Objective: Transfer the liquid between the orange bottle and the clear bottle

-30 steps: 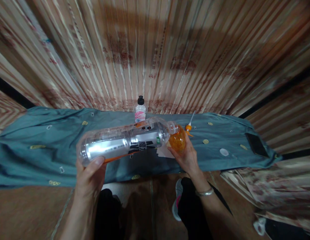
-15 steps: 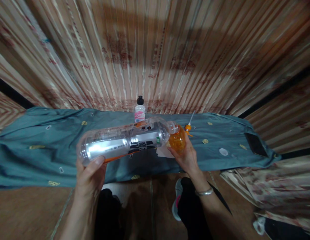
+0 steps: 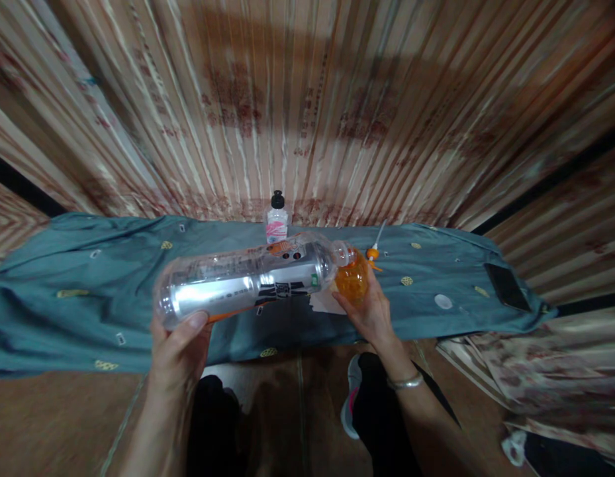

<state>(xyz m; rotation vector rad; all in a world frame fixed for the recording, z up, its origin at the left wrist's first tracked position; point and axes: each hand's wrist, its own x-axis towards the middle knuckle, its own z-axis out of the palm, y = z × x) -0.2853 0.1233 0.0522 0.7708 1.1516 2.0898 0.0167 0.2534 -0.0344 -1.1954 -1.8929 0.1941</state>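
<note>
My left hand (image 3: 181, 348) is closed around the base of a large clear plastic bottle (image 3: 237, 281) with a silver label. The bottle lies nearly level in the air, its neck pointing right and slightly up. My right hand (image 3: 369, 308) grips a small orange translucent bottle (image 3: 353, 278). The big bottle's mouth meets the top of the orange one; whether liquid passes between them I cannot tell. On the cloth behind my right hand lies an orange spray pump head (image 3: 373, 254) with a thin tube. Part of a white sheet (image 3: 330, 303) shows beneath the bottles.
A small clear bottle with a black cap (image 3: 277, 218) stands at the back of the teal cloth (image 3: 103, 285). To the right lie a white round lid (image 3: 443, 301) and a dark phone-like slab (image 3: 506, 286). A pleated curtain (image 3: 307, 112) hangs behind.
Almost nothing differs. Both hands hold the two bottles in the same place, and the view has shifted very slightly.
</note>
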